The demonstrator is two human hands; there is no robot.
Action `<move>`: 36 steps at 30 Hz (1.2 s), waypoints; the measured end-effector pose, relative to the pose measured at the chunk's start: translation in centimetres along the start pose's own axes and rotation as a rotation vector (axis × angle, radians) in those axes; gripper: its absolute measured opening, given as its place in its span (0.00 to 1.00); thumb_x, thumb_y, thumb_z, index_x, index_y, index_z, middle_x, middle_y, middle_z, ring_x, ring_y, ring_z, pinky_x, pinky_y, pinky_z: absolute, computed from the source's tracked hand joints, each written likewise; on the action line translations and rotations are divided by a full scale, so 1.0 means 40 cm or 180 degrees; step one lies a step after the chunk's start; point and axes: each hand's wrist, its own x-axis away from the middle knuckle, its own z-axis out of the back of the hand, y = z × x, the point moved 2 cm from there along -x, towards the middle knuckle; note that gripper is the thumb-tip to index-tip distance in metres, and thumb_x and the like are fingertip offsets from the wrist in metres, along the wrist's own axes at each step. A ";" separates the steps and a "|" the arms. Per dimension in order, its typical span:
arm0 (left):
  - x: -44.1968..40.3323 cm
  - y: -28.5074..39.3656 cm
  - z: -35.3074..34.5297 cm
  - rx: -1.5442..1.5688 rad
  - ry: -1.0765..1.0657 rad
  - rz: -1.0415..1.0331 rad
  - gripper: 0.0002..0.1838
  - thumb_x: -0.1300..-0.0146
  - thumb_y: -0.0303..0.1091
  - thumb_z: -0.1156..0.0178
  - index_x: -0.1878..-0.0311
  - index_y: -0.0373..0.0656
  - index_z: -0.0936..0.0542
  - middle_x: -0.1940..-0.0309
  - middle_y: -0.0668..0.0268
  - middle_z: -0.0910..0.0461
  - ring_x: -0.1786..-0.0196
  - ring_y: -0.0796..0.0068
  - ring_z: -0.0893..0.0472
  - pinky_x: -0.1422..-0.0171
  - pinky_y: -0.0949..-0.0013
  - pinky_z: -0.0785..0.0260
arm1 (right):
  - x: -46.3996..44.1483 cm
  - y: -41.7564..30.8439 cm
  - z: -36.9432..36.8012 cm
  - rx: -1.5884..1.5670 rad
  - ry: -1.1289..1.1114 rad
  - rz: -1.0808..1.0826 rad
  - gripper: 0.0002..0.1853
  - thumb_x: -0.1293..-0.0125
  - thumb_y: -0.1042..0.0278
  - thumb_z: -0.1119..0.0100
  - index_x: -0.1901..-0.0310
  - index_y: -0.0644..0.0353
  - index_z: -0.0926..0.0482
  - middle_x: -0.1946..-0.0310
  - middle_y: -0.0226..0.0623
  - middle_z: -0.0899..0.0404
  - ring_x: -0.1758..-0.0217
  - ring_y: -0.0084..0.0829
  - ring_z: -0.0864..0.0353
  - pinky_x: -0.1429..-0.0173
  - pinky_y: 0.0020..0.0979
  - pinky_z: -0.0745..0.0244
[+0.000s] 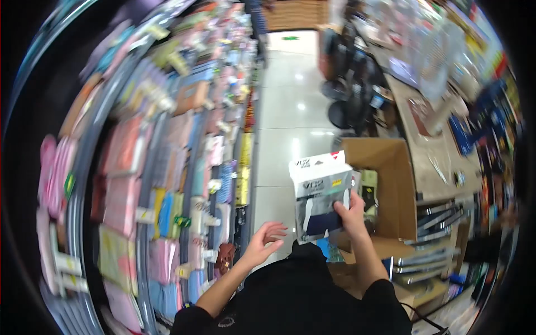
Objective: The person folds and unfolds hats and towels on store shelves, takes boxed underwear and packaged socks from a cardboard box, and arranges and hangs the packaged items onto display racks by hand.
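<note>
In the head view my right hand grips the right edge of a flat grey and white package printed with "VC2", its thumb on the front. The package is held upright in front of my body, with a dark panel at its lower part. My left hand is to the left of the package, not touching it, fingers apart and holding nothing. Just behind and right of my right hand stands an open cardboard box with packaged goods inside, partly hidden by the package and hand.
Shelves of folded, packaged textiles line the left side. A tiled aisle floor runs ahead. On the right are a counter with assorted items, dark round objects beside it, and a rack below.
</note>
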 end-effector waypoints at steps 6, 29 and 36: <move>0.227 0.016 0.072 -0.0115 0.1589 -0.0729 0.37 0.44 0.31 0.31 0.34 0.37 0.39 0.43 0.62 0.28 0.41 0.74 0.28 0.35 0.66 0.36 | 0.153 0.109 -0.378 -0.0106 -0.1201 -0.0397 0.24 0.40 0.70 0.39 0.43 0.66 0.31 0.53 0.34 0.23 0.50 0.25 0.25 0.44 0.29 0.30; 1.637 -0.434 -0.241 -0.0362 0.7593 -0.0551 0.29 0.46 0.41 0.30 0.44 0.37 0.25 0.50 0.62 0.20 0.49 0.73 0.24 0.39 0.68 0.34 | 0.920 0.337 -0.971 0.0679 -0.5853 -0.0688 0.10 0.33 0.75 0.47 0.51 0.64 0.29 0.59 0.36 0.22 0.60 0.22 0.21 0.53 0.23 0.28; 2.021 -0.561 -0.239 -0.0961 0.9281 -0.1744 0.23 0.27 0.47 0.53 0.68 0.34 0.25 0.75 0.72 0.27 0.69 0.82 0.33 0.64 0.70 0.37 | 0.968 0.380 -0.958 0.1257 -0.6399 -0.0150 0.11 0.29 0.66 0.48 0.56 0.67 0.26 0.66 0.36 0.22 0.63 0.24 0.20 0.55 0.25 0.26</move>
